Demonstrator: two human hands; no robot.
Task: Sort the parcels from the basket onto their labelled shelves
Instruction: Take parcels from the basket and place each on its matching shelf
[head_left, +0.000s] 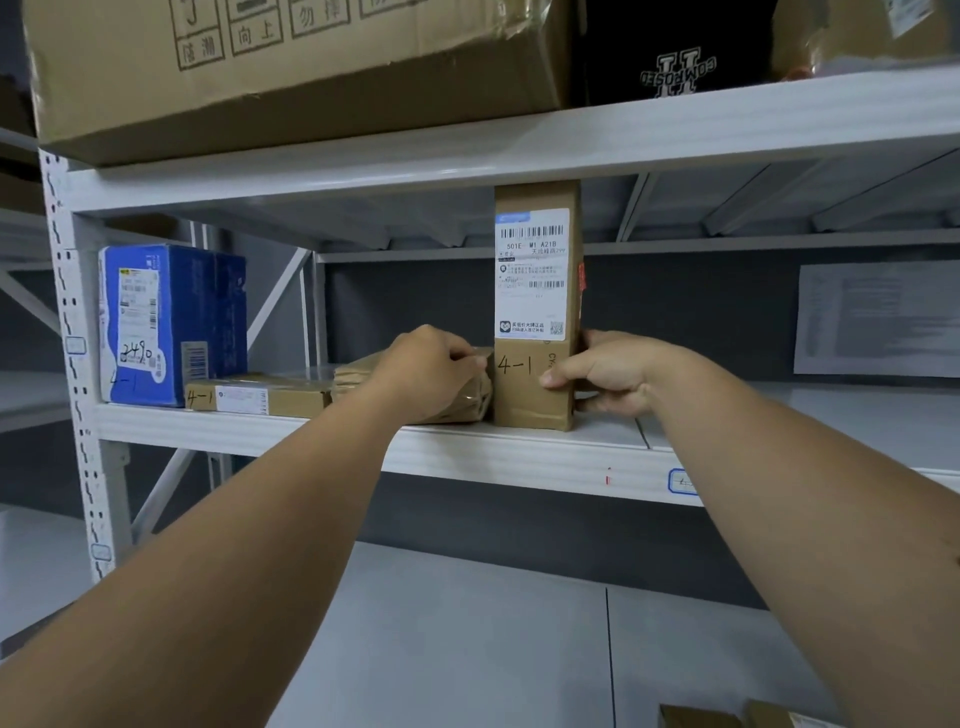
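On the middle shelf (467, 447), marked 4-1, we have a tall brown parcel (535, 312) standing upright on its short end, its top almost reaching the shelf above. Our right hand (602, 379) grips its lower right edge, thumb on the front face and fingers curled round the side. Our left hand (431, 364) is curled onto the wrapped brown bundle (467, 400) lying just beside the tall parcel on the left; we think it is pinching the wrapping, though the fingertips are partly hidden.

The tall parcel looks like stiff cardboard with taped corners, so it should hold its shape under a firm squeeze. Being narrow and high, it will likely tip easily, and it is best held low by the two long edges, or steadied near the middle before letting go. It seems light enough for one hand. The bundle looks softer, its glossy tape perhaps slippery, so we would take it round its body, not by a fold.

Further left lie a flat box (254, 397) and a blue box (171, 322), both marked 4-1.
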